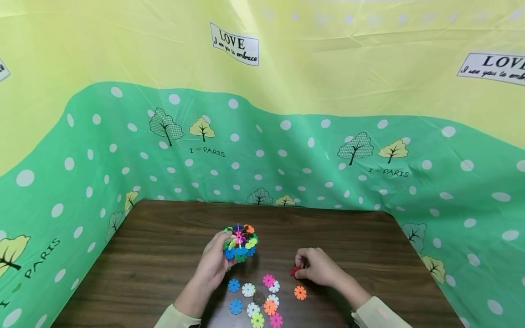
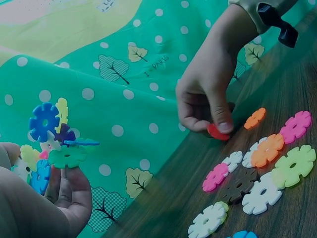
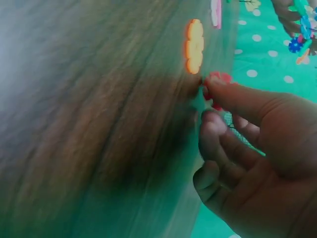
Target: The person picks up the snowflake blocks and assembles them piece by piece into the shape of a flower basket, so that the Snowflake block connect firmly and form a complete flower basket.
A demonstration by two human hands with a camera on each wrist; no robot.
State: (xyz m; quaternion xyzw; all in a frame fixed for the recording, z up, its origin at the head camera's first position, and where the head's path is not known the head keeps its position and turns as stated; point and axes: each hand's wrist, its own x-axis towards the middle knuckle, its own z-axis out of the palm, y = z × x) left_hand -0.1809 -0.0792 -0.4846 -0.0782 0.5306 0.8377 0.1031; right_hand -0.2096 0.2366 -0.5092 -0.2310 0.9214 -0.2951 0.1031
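My left hand grips a ball-like cluster of interlocking discs, fitted together in blue, green, yellow, pink, orange and other colours, held above the table. Its fingers support the cluster from below in the left wrist view, close to a green disc. Over to the right, my right hand pinches a red interlocking disc between thumb and fingers, low over the tabletop. The thumb covers part of that red disc in the right wrist view. An orange disc lies flat just in front of the right hand.
Several loose discs lie at the table's front middle, among them blue discs, a brown disc, a pink disc and a yellow-green disc. Some overlap. A green and yellow patterned cloth hangs around the dark wooden table.
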